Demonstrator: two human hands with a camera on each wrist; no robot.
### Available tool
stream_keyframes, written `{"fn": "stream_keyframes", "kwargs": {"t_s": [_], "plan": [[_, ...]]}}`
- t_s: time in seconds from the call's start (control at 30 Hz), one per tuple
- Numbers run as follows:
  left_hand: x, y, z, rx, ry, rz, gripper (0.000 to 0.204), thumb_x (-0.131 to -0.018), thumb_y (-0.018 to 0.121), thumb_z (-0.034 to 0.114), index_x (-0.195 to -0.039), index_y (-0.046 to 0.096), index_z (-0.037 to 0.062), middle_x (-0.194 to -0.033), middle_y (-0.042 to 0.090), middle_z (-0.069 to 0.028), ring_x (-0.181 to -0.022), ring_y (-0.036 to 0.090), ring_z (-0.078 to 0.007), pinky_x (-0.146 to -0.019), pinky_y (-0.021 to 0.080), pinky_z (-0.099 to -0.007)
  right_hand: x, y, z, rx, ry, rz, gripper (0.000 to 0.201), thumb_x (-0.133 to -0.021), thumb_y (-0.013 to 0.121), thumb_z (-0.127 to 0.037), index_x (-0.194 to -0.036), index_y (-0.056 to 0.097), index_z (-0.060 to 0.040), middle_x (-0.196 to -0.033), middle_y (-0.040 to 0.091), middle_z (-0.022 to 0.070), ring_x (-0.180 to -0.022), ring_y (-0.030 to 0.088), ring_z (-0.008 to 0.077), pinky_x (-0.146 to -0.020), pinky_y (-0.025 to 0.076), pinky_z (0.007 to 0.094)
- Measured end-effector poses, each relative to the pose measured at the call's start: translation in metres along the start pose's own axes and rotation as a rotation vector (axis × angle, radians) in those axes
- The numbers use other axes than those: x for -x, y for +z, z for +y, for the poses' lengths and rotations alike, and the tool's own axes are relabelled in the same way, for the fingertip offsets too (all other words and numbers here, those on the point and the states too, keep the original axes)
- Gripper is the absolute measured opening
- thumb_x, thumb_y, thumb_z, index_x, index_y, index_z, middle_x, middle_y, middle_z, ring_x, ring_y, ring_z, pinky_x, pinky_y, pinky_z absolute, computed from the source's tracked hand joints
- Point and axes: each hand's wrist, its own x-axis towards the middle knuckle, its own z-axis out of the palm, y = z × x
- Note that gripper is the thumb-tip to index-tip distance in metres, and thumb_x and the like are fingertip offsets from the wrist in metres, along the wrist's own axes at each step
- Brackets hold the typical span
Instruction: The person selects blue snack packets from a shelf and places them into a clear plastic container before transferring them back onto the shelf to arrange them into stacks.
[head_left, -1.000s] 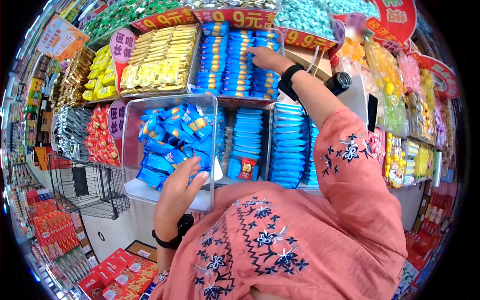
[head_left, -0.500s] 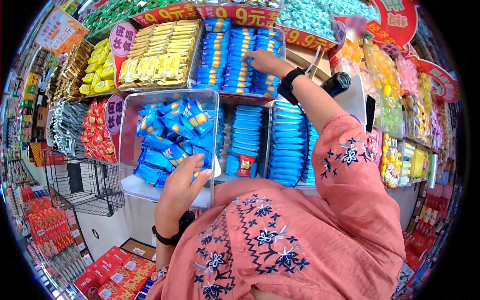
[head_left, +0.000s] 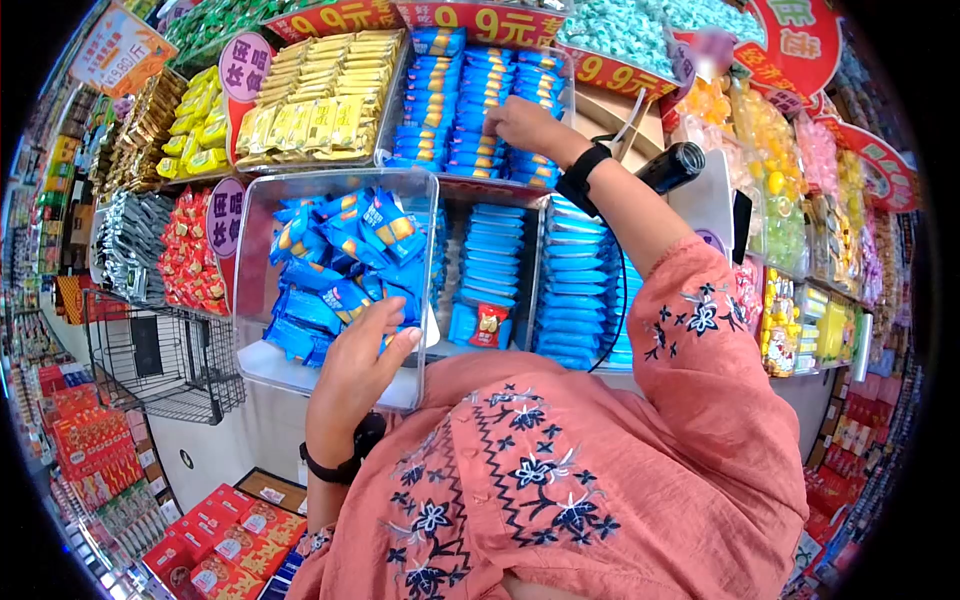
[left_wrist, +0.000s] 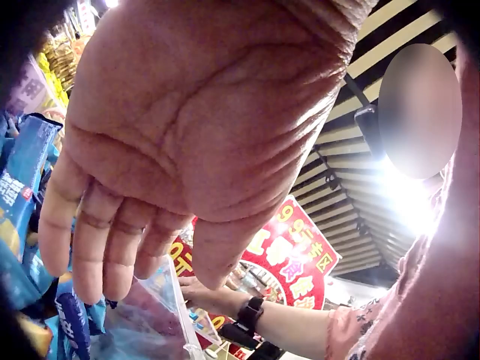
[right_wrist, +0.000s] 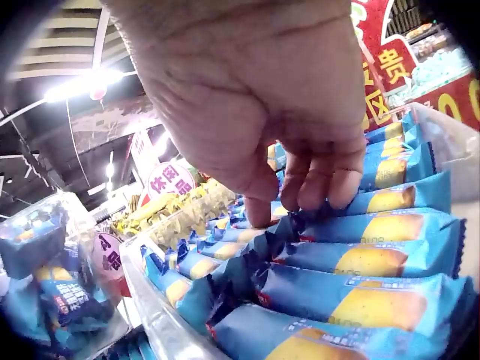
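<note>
My right hand [head_left: 535,128] reaches over a clear bin [right_wrist: 161,322] of blue snack packets [head_left: 480,120] stacked in rows. In the right wrist view, its thumb and bent fingertips [right_wrist: 343,187] rest on the packet tops, set apart from each other. Closer to my body, my left hand [head_left: 362,365] hovers palm-in at the front of a second clear bin [head_left: 262,385]. Its fingers are loosely extended and hold nothing. Loose blue packets [head_left: 345,255] lie jumbled in that bin, several beside the left fingers in the left wrist view.
Gold packets [head_left: 325,100] fill the bin left of the right hand's bin. Light-blue stacked packets [head_left: 490,260] and a red packet [head_left: 488,325] lie right of the jumbled bin. A black cylinder [head_left: 672,168] stands beside the right forearm. A wire cart [head_left: 165,360] stands at lower left.
My right hand has moved a little toward the front of the packet rows, fingertips still on them. The left hand stays at the jumbled bin. The head view has shifted slightly.
</note>
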Motion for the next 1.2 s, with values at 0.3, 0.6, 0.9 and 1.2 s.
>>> {"fn": "stream_keyframes", "kwargs": {"t_s": [0.3,0.6,0.9,1.2], "plan": [[-0.002,0.004,-0.004,0.000,0.052,0.017,0.049,-0.096,0.067,0.025,-0.132,0.054,-0.0050,-0.121,0.065,-0.0225,-0.109,0.066,-0.0290,-0.089,0.054,-0.0369,0.014,-0.005,-0.020,0.030,-0.062,0.072,0.026,-0.084,0.052,-0.008,-0.094,0.076,-0.0105,-0.091,0.073,0.0159,-0.087,0.068,0.0342,-0.078,0.054,0.0430],[-0.002,0.006,-0.003,0.017,0.031,0.055,0.046,-0.095,0.068,0.027,-0.126,0.058,-0.0044,-0.121,0.066,-0.0218,-0.108,0.066,-0.0327,-0.089,0.052,-0.0398,0.016,0.015,-0.009,-0.115,-0.081,-0.061,0.024,-0.082,0.054,-0.007,-0.093,0.075,-0.0068,-0.092,0.073,0.0176,-0.087,0.069,0.0352,-0.077,0.054,0.0436],[-0.001,0.003,-0.008,0.033,0.059,0.085,0.043,-0.094,0.069,0.023,-0.126,0.059,-0.0031,-0.114,0.067,-0.0206,-0.104,0.067,-0.0310,-0.087,0.052,-0.0388,0.048,-0.044,0.011,0.323,0.050,0.088,0.015,-0.083,0.063,-0.013,-0.092,0.071,-0.0048,-0.090,0.070,0.0143,-0.089,0.066,0.0344,-0.075,0.052,0.0440],[-0.006,0.004,-0.005,-0.004,0.071,0.062,0.044,-0.094,0.070,0.025,-0.126,0.059,-0.0029,-0.113,0.067,-0.0210,-0.104,0.067,-0.0308,-0.087,0.052,-0.0398,0.075,-0.028,0.027,0.790,-0.100,0.125,0.011,-0.077,0.070,-0.017,-0.084,0.076,-0.0105,-0.095,0.068,0.0087,-0.097,0.062,0.0298,-0.080,0.047,0.0443]]}}
